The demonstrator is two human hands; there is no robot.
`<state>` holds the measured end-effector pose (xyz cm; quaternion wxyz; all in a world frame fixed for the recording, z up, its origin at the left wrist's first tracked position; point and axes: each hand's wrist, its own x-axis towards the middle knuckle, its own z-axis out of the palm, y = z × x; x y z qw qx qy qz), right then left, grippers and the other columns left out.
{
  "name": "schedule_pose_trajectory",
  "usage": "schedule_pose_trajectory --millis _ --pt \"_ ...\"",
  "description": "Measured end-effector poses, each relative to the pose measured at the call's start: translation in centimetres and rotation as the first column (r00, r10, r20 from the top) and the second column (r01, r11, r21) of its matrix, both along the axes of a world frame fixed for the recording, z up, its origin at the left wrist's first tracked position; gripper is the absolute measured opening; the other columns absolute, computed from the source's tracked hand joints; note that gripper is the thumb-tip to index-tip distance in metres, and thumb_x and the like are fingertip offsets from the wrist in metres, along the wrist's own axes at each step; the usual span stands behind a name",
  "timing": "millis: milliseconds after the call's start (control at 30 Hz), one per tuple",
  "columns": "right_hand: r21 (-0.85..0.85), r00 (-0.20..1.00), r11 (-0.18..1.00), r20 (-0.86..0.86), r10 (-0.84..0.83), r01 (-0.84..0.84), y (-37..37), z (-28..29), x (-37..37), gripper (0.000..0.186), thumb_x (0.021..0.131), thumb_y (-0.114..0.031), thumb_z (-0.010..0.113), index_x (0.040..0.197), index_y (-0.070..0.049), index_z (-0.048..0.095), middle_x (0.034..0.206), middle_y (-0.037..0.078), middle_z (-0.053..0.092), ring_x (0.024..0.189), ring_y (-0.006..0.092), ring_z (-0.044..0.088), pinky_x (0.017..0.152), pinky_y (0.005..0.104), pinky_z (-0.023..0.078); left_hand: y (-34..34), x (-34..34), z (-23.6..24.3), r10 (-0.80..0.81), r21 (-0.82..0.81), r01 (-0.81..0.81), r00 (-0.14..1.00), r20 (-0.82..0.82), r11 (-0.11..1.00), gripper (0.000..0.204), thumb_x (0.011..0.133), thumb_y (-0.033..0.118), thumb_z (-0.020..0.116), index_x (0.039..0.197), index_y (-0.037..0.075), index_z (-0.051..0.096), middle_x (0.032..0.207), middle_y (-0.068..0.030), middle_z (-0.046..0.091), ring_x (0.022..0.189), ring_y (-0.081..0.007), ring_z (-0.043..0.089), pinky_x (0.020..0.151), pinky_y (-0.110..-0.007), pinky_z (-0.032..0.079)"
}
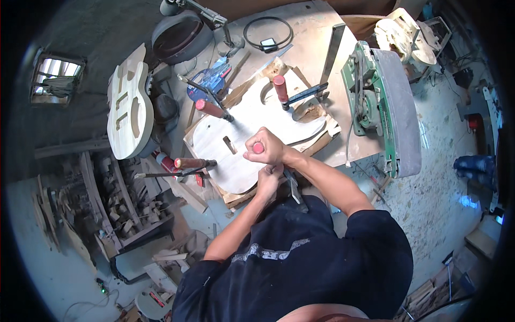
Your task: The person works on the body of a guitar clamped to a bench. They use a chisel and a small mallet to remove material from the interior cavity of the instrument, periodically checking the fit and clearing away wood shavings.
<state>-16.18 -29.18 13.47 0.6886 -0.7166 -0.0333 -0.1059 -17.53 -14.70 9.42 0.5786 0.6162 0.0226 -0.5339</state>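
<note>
A pale wooden guitar body (244, 153) lies flat over a rougher wooden board (329, 135) on the workbench. My right hand (266, 146) is wrapped round the handle of a bar clamp at the body's near edge; only the handle's red end (258, 147) shows above the fist. Just below it, my left hand (270, 175) is closed against the lower part of that clamp, its grip partly hidden. Other clamps with red handles press on the body: one at the upper left (210, 109), one at the far side (280, 88), one at the left edge (190, 163).
To the right stands a green belt sander (370, 91). Another guitar body (130, 110) with cut slots stands at the left. A black cable coil (268, 33) and a blue tool (208, 83) lie farther back. Wood scraps fill a rack (118, 198) at lower left.
</note>
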Motion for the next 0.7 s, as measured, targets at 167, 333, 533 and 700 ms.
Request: schedule_pose_trajectory --millis 167,333,533,700 --pt "-0.041 0.91 0.911 0.095 -0.404 0.409 2.2 0.2 -0.1 0.032 0.075 -0.013 0.069 0.052 -0.002 0.049 0.045 0.01 0.041 0.041 0.0184 0.04 0.044 0.0343 0.037 1.4 -0.5 -4.5 0.069 -0.064 -0.063 0.991 0.111 0.996 0.015 0.094 0.003 0.056 0.105 -0.005 0.062 0.098 -0.0106 0.067 0.081 -0.0174 0.067 0.072 -0.031 0.055" --pt "-0.069 0.881 0.879 0.089 -0.465 0.471 2.4 0.7 -0.1 0.028 0.075 -0.014 0.071 0.056 -0.003 0.054 0.048 0.011 0.047 0.042 0.0202 0.047 0.046 0.0341 0.039 0.7 -0.1 -3.4 0.036 -0.009 -0.035 0.991 0.133 0.999 0.018 0.095 0.003 0.053 0.102 -0.01 0.062 0.094 -0.0096 0.067 0.082 -0.0122 0.062 0.068 -0.028 0.05" --pt "-0.068 0.918 0.94 0.201 0.341 -0.334 -3.1 1.5 1.6 0.028 0.075 -0.021 0.076 0.067 -0.001 0.058 0.056 0.004 0.051 0.053 0.0172 0.047 0.057 0.0335 0.042 -0.6 0.0 -1.2 -0.014 -0.054 0.016 0.999 0.048 0.998 0.024 0.103 0.017 0.053 0.107 -0.005 0.062 0.096 -0.0109 0.069 0.085 -0.0179 0.066 0.077 -0.032 0.055" --pt "-0.112 0.995 0.989 0.016 0.101 -0.098 -1.4 1.1 0.3 0.033 0.077 -0.022 0.072 0.058 -0.002 0.053 0.05 0.007 0.036 0.048 0.0169 0.033 0.049 0.032 0.036 0.1 0.1 -1.5 0.001 -0.065 -0.001 1.0 -0.007 0.998 0.021 0.102 0.017 0.054 0.107 -0.002 0.061 0.1 -0.0087 0.067 0.092 -0.0206 0.068 0.078 -0.034 0.057"
